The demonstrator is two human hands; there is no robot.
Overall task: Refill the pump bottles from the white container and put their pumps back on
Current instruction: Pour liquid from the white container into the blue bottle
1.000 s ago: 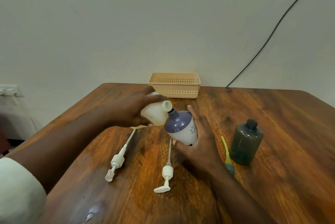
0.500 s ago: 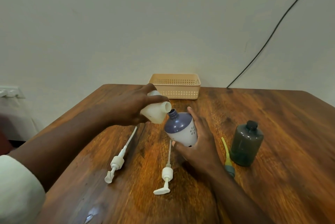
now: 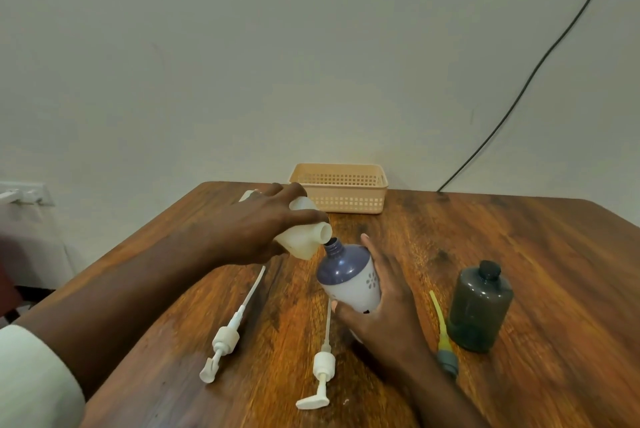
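My left hand grips the white container, tipped on its side with its open spout right at the neck of the purple-and-white bottle. That bottle leans left, held from the right by my right hand. No liquid stream is visible between them. Two white pumps lie on the wooden table: one on the left, one in the middle. A pump with a yellow tube and grey collar lies beside the dark green bottle, which stands upright at the right.
A beige slotted basket stands at the table's far edge against the wall. A black cable runs down the wall to the right. Something white peeks out behind my left hand.
The white container's spout has settled closer onto the purple bottle's neck, and my left hand has rolled a little further over it. Pumps and green bottle have not moved.
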